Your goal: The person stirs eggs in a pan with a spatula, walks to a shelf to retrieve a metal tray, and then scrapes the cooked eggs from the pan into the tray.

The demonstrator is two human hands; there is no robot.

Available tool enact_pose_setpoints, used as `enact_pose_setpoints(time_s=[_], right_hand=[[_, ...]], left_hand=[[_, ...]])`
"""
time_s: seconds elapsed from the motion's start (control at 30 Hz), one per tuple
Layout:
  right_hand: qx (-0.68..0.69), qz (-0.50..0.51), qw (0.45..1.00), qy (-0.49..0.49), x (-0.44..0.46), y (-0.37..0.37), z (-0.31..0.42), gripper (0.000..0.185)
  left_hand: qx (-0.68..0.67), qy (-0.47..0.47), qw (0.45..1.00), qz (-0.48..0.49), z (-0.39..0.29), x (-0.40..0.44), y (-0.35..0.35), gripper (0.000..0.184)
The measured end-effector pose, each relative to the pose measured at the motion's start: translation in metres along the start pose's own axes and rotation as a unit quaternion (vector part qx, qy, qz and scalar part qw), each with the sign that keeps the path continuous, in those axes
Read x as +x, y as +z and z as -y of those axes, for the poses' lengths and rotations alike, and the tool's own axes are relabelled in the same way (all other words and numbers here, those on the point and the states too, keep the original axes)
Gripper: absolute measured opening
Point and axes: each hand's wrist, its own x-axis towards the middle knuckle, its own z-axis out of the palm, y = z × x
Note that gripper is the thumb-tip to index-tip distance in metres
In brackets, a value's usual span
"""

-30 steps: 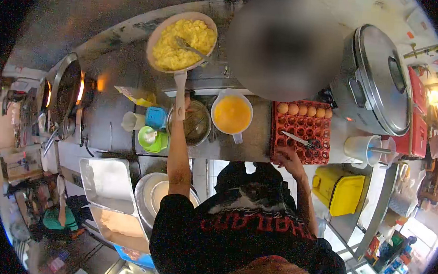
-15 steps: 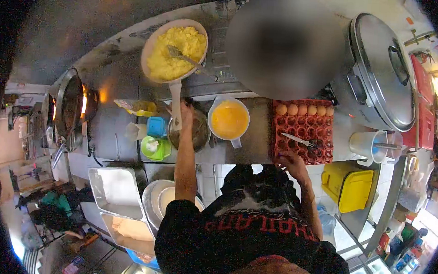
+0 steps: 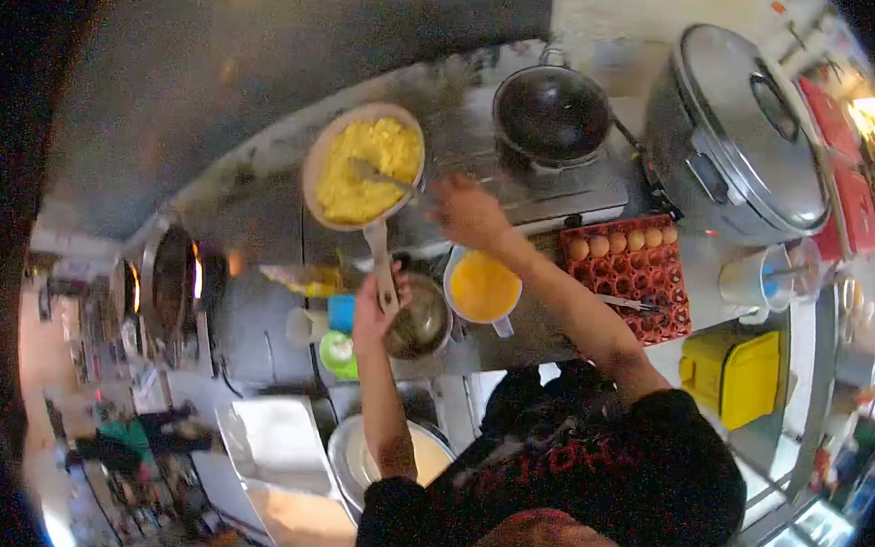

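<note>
My left hand (image 3: 379, 308) is wrapped round the end of the light handle of a pan (image 3: 316, 166). Yellow scrambled egg (image 3: 366, 159) fills much of this pan. A metal spoon (image 3: 388, 178) rests with its head in the egg, its handle pointing right. At the handle's far end my right hand (image 3: 461, 210) is closed on it, with the fingers somewhat blurred. My right forearm passes over the counter between a jug of beaten egg (image 3: 484, 285) and a red egg tray (image 3: 628, 272).
A dark wok (image 3: 552, 115) sits on the burner behind, beside a large lidded pot (image 3: 752, 132). A metal bowl (image 3: 423, 318) and green container (image 3: 338, 354) stand near my left hand. Flames show by another pan (image 3: 171, 282) at far left. A knife (image 3: 621, 302) lies on the tray.
My right hand has left the egg tray's near edge and moved up and left to the spoon. My left hand now shows round the pan handle. The view has shifted, and the wok has come into sight.
</note>
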Motion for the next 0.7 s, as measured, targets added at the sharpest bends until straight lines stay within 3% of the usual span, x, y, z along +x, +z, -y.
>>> enact_pose_setpoints(time_s=[0.07,0.17,0.27,0.37,0.47,0.63,0.7], right_hand=[[-0.090,0.085,0.992,0.039,0.014,0.029,0.006,0.028],[-0.080,0.158,0.980,0.090,0.033,0.031,0.020,0.020],[-0.113,0.079,0.990,-0.008,0.039,0.064,0.002,0.017],[-0.075,0.087,0.991,0.062,0.043,0.058,0.012,0.014],[-0.154,0.008,0.988,-0.028,0.029,0.047,0.018,0.011],[-0.058,-0.030,0.998,-0.010,-0.033,-0.047,0.062,0.014],[-0.038,-0.047,0.998,0.005,-0.058,-0.082,0.073,0.021]], left_hand=[[0.026,-0.008,1.000,0.016,0.008,0.018,-0.020,0.035],[-0.127,-0.095,0.985,0.067,-0.003,0.025,-0.017,0.023],[-0.163,-0.066,0.976,0.129,-0.004,0.039,-0.007,0.014],[-0.058,0.024,0.995,0.071,-0.001,0.044,0.002,0.012],[-0.128,-0.005,0.989,0.074,-0.033,0.027,0.026,0.015],[-0.164,0.005,0.984,0.073,-0.026,-0.067,0.079,0.009],[-0.119,0.044,0.990,0.052,-0.011,-0.104,0.100,0.007]])
